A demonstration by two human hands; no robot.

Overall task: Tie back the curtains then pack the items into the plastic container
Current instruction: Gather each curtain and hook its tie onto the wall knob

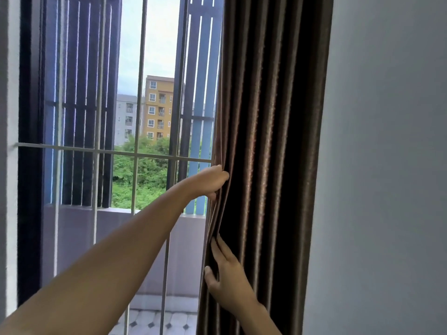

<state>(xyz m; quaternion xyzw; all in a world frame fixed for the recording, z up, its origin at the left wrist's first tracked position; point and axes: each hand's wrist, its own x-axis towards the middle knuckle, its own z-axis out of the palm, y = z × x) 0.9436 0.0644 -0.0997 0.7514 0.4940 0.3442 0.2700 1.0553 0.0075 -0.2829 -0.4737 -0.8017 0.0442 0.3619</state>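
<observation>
The left hand's (212, 181) fingers (221, 176) are curled shut around the curtain's (268, 153) left edge, pinching the outermost folds about halfway down the view, level with the crossbar of the window grille (96, 151). The left arm reaches in from the lower left corner, crossing in front of the glass.

Lower on the same edge, the right hand (228, 279) lies against the cloth with its fingers (222, 250) straight and pointing up, tips pressed into a fold, thumb spread to the left on the edge. This hand is flat and open, not clasping anything, though its fingertips sink slightly between pleats.

The curtain is dark brown, gathered into tight vertical pleats, hanging between the window and the wall (387, 165). Its right edge runs just beside the bare grey wall; its left edge borders the uncovered glass.

Left of the curtain the window is exposed: pale grille bars, dark slats behind them, a balcony parapet (72, 228) and tiled balcony floor (150, 322) below. Beyond are trees (145, 170) and apartment blocks (158, 107). The window frame (29, 165) stands at the far left.
</observation>
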